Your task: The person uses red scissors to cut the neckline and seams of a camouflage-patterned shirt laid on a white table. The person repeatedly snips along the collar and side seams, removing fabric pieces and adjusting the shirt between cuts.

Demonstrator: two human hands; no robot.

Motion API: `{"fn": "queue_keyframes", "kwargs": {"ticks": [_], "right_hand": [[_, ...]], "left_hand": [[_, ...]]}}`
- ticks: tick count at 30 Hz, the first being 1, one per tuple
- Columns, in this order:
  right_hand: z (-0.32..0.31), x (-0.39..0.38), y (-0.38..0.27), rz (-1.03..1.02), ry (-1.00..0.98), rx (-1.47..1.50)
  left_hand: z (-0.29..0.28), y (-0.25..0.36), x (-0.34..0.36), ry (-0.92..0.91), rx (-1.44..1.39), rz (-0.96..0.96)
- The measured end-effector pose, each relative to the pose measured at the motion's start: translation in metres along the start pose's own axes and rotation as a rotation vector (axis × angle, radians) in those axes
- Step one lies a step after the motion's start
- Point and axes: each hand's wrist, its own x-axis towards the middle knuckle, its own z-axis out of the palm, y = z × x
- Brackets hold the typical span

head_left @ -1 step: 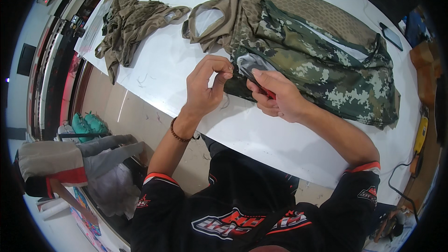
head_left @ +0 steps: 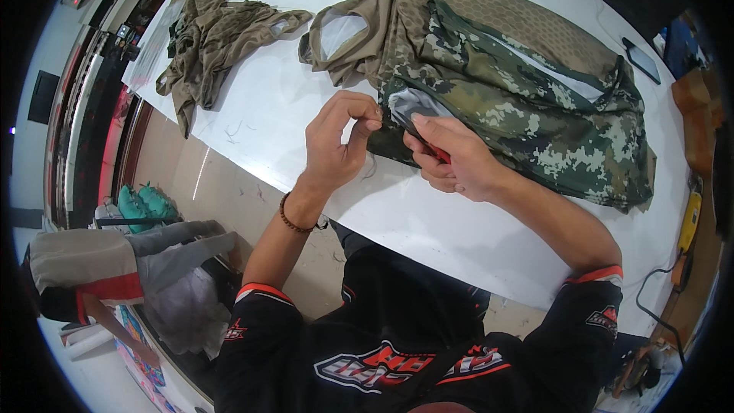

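A green camouflage garment lies on the white table, on top of a tan, dark-spotted garment. My left hand is closed in a pinch at the camouflage garment's near left edge; what sits between thumb and fingertip is too small to make out. Just right of it, my right hand wraps round a small red and dark hand tool, mostly hidden by the fingers. The tool's dark end points toward a grey-white opening in the camouflage cloth.
Crumpled tan cloth pieces lie at the table's far left. A phone rests near the right edge, and a yellow tool with a cord lies beyond it. Another person stands at lower left, near teal bundles. Loose threads are scattered about.
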Motion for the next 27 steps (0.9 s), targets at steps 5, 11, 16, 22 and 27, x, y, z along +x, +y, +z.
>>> {"fn": "queue_keyframes", "kwargs": {"ticks": [5,11,16,22,27], "right_hand": [[0.008,0.002,-0.001,0.044,0.020,-0.016],[0.008,0.009,-0.002,0.018,0.026,0.004],[0.008,0.010,0.001,-0.002,0.028,0.042],[0.007,0.008,0.001,-0.087,0.022,0.101],[0.002,0.007,0.005,-0.122,-0.002,0.076]], "left_hand": [[-0.001,0.006,0.001,0.009,0.028,0.015],[0.000,0.004,0.008,0.062,0.061,0.077],[0.001,0.006,0.008,0.042,0.062,0.081],[-0.006,0.003,0.003,0.093,0.071,0.063],[-0.016,-0.002,-0.018,0.152,0.052,0.000]]}}
